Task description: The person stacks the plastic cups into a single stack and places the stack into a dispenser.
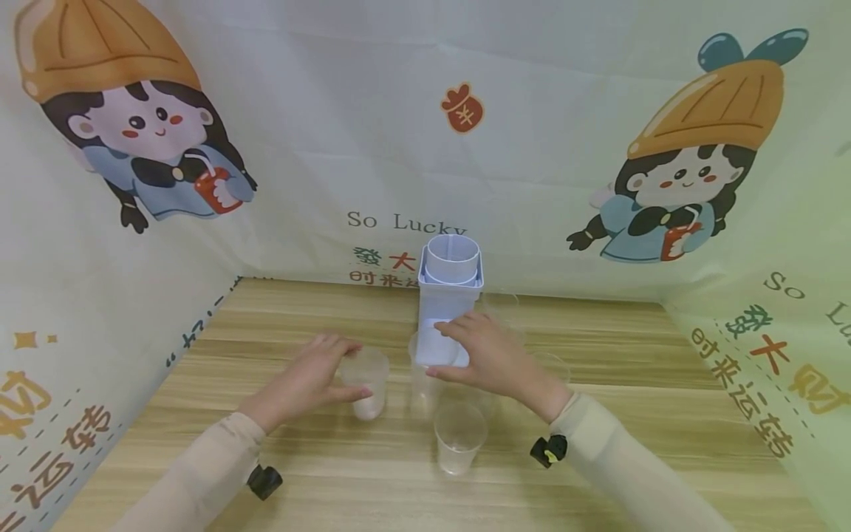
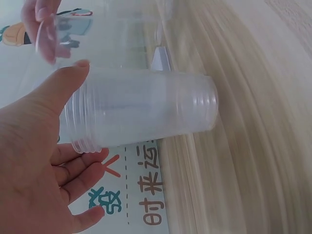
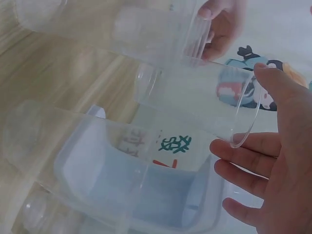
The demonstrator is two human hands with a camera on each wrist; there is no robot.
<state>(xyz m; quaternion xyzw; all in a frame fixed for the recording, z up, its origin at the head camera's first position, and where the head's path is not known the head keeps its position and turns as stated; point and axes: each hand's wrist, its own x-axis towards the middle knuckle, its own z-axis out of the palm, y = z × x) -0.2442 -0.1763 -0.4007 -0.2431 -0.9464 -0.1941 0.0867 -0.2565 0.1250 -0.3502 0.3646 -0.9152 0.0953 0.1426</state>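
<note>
A stack of nested clear plastic cups point(image 1: 367, 388) stands upright on the wooden table. My left hand point(image 1: 309, 380) holds it near the top, thumb on one side of the stacked rims point(image 2: 87, 117) and fingers on the other. To its right, my right hand point(image 1: 492, 355) pinches the rim of a single clear plastic cup point(image 3: 195, 100) between thumb and fingers. This cup is upright and partly hidden behind the hand in the head view. Just behind it stands a pale blue-white cup dispenser point(image 1: 452, 303) with a round tube on top.
Another clear cup point(image 1: 459, 443) stands in front, between the forearms. More clear cups stand right of the dispenser, one rim point(image 1: 555, 363) showing behind the right wrist. Printed cloth point(image 1: 319, 148) walls the wooden table point(image 1: 332, 480) at the back and both sides.
</note>
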